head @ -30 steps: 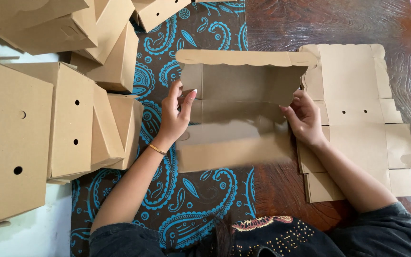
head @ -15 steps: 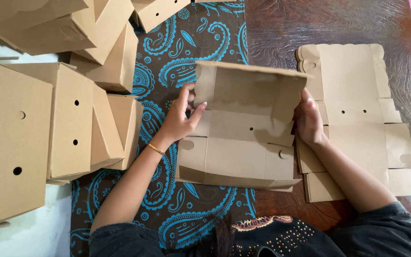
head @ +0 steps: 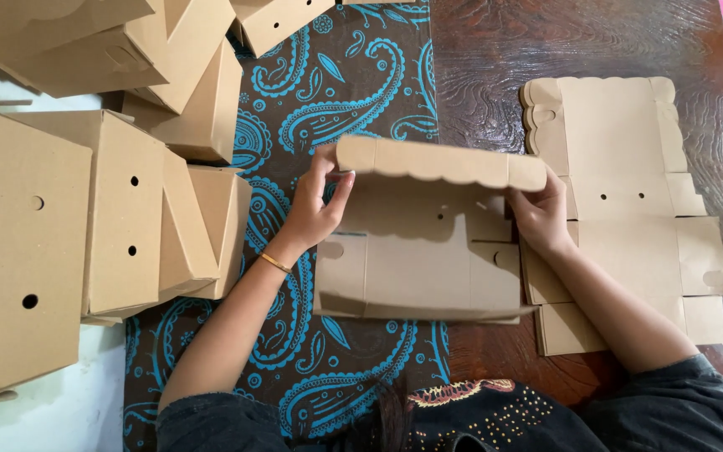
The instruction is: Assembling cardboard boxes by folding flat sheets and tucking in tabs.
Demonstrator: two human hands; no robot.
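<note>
A brown cardboard box [head: 416, 272] stands half folded in front of me, its scalloped lid flap [head: 441, 161] bent over toward me. My left hand [head: 315, 205] pinches the lid's left end, thumb and fingers on either side of the flap. On the other end, my right hand [head: 537, 209] grips the lid's right corner and the box's side wall. The box rests on a dark cloth with blue paisley print [head: 336, 84].
A stack of flat unfolded box blanks [head: 629, 192] lies to the right on the dark wooden table [head: 495, 50]. Several assembled cardboard boxes with round holes [head: 119, 218] are piled at the left and top left, close to my left arm.
The box walls have been raised from flat, and the lid flap has swung up and then folded forward over the box. Both hands moved up to the lid's ends.
</note>
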